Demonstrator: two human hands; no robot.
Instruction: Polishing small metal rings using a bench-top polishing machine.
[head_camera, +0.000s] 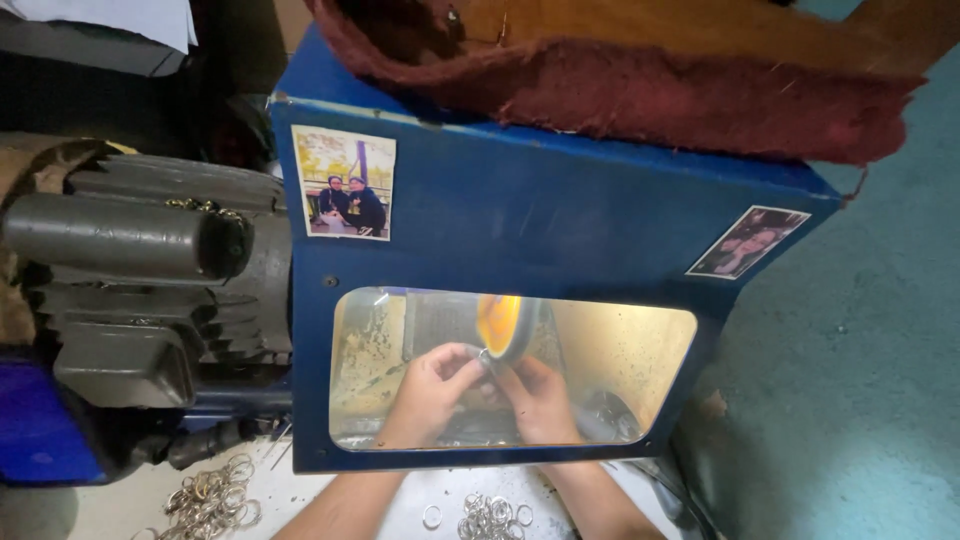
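Observation:
Both my hands reach inside a blue guard box (560, 215), seen through its clear window (620, 350). My left hand (430, 390) and my right hand (540, 400) pinch one small metal ring (484, 356) between their fingertips. The ring is held against the lower edge of an orange-lit polishing wheel (500, 322) just above the fingers. My forearms enter from below the box.
A grey finned electric motor (150, 280) sits to the left of the box. Several loose metal rings lie in piles on the white surface at lower left (212, 498) and between my arms (488, 518). A dark red cloth (660, 90) drapes over the box top. Teal floor is at right.

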